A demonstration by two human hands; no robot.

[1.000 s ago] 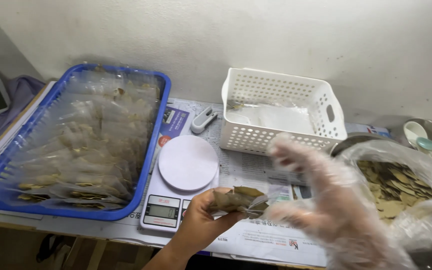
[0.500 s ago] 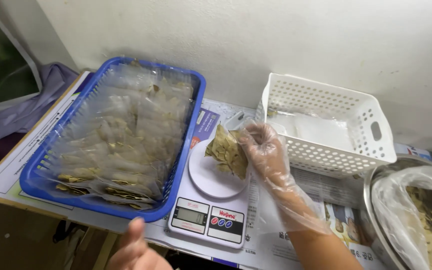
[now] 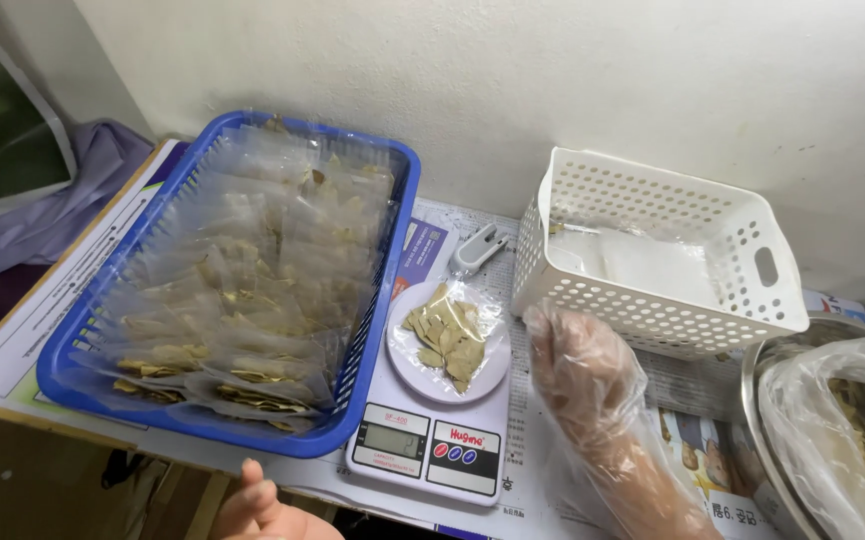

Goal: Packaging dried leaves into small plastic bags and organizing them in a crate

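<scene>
Left of the scale [image 3: 430, 420], the blue tray [image 3: 372, 400] keeps filled packets upright in rows. The white basket [image 3: 652, 255] sits behind-right. The gloved right hand [image 3: 577, 375] hovers just right — open, empty. A leaf packet [image 3: 449, 335] rests on the pan, free for weighing. The left hand [image 3: 262, 510], bare, is below — grip unclear.

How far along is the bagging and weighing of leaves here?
Done: the blue basket is packed with filled clear bags. In hand: one bag of leaves lies on the scale, the gloved right hand beside it, apart. Left: loose leaves remain in the lined bowl.
</scene>
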